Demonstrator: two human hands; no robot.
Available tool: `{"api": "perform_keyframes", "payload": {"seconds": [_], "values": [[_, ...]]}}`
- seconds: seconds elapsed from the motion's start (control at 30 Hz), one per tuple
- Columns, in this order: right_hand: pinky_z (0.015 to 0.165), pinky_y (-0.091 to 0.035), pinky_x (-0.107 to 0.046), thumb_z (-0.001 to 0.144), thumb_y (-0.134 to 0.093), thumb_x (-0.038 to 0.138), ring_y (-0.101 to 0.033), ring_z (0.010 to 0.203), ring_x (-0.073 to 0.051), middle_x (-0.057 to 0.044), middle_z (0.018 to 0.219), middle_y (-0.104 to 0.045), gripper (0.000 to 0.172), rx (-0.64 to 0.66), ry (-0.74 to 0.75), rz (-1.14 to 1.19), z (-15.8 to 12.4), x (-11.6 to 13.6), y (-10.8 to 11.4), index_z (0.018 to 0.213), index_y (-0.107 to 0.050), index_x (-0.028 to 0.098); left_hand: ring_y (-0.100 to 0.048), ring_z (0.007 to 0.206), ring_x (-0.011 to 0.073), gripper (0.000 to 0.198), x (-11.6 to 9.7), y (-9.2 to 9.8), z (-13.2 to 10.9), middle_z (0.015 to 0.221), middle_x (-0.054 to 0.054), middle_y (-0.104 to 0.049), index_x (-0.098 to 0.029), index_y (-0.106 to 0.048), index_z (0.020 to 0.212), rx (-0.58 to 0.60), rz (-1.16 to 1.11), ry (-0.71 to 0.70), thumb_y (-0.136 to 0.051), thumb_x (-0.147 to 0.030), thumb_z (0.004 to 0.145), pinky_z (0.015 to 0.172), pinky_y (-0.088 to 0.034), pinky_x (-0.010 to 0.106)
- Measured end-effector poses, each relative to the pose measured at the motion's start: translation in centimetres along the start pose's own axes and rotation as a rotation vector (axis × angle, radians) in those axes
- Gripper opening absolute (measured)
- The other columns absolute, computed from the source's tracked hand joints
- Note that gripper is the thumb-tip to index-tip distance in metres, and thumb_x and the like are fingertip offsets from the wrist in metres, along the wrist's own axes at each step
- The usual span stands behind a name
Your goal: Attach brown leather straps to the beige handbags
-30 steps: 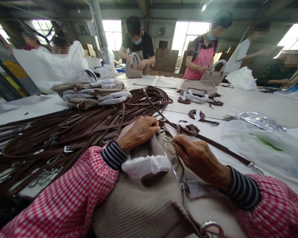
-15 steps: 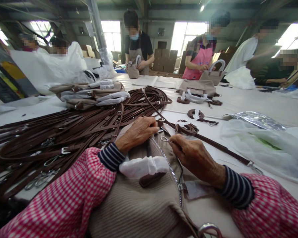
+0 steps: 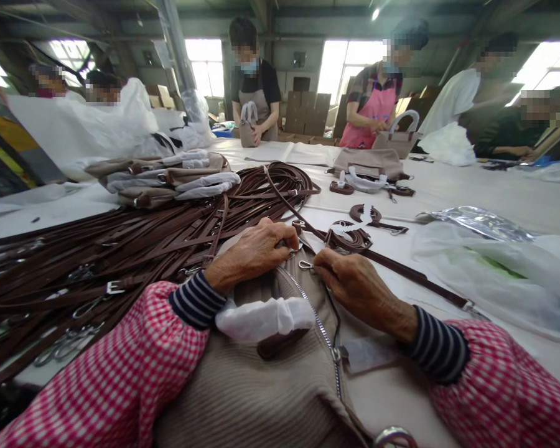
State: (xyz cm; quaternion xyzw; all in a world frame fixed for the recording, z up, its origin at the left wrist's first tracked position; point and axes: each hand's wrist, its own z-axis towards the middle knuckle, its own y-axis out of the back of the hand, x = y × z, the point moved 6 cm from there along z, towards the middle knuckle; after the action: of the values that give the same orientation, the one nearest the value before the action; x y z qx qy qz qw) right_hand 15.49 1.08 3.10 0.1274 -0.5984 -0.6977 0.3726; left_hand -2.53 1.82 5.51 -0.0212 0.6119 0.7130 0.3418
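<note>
A beige handbag (image 3: 261,386) lies in front of me with its zipper (image 3: 318,323) running down the middle and a handle wrapped in white paper (image 3: 266,317). My left hand (image 3: 254,252) is closed on the far end of the bag beside a metal ring. My right hand (image 3: 354,283) pinches a small metal clasp (image 3: 304,266) at the end of a brown strap (image 3: 401,267) that runs off to the right. The two hands are close together at the bag's far end.
A big heap of brown straps (image 3: 121,255) with buckles covers the table's left. Finished bags (image 3: 168,177) are stacked behind it. Clear plastic bags (image 3: 494,261) lie on the right. Several people work on bags at the far side of the white table (image 3: 471,186).
Both hands have shifted slightly away from me along the bag, still closed on it and on the clasp. The person at the far middle has lowered a bag.
</note>
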Motion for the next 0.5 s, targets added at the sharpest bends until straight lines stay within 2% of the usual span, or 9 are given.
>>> {"api": "perform_keyframes", "payload": {"seconds": [0.17,0.27,0.37,0.5], "values": [[0.066,-0.034,-0.028,0.103,-0.053,0.019,-0.060,0.068,-0.018,-0.005,0.076,-0.067,0.013,0.019,-0.012,0.037,1.3,0.1,0.1,0.101,-0.065,0.016,-0.056,0.109,0.0237,0.025,0.1,-0.2,-0.2,0.106,0.002,-0.070,-0.024,-0.074,0.101,0.029,0.044,-0.029,-0.051,-0.020,0.092,0.105,-0.039,0.041],[0.067,-0.035,-0.027,0.102,-0.053,0.017,-0.056,0.064,-0.016,-0.002,0.072,-0.063,0.013,0.013,0.029,0.115,1.8,0.2,0.3,0.096,-0.065,0.017,-0.055,0.112,0.0248,0.024,0.3,-0.1,-0.1,0.111,0.004,-0.066,-0.024,-0.076,0.099,0.024,0.058,-0.025,-0.055,-0.019,0.089,0.105,-0.042,0.041],[0.069,-0.037,-0.026,0.100,-0.054,0.014,-0.058,0.067,-0.015,-0.002,0.075,-0.065,0.013,-0.006,0.043,0.181,2.0,0.2,0.3,0.095,-0.066,0.016,-0.056,0.112,0.0246,0.021,0.3,0.2,0.0,0.114,0.005,-0.063,-0.023,-0.077,0.094,0.005,0.063,-0.046,-0.060,-0.017,0.084,0.104,-0.045,0.040],[0.071,-0.037,-0.027,0.102,-0.055,0.016,-0.061,0.072,-0.016,-0.004,0.079,-0.068,0.012,-0.005,0.014,0.170,2.1,0.0,-0.3,0.098,-0.067,0.016,-0.058,0.104,0.0239,0.014,-0.6,0.0,-0.4,0.104,0.006,-0.061,-0.021,-0.073,0.089,0.026,0.252,-0.042,-0.060,-0.017,0.088,0.095,-0.048,0.039]]}}
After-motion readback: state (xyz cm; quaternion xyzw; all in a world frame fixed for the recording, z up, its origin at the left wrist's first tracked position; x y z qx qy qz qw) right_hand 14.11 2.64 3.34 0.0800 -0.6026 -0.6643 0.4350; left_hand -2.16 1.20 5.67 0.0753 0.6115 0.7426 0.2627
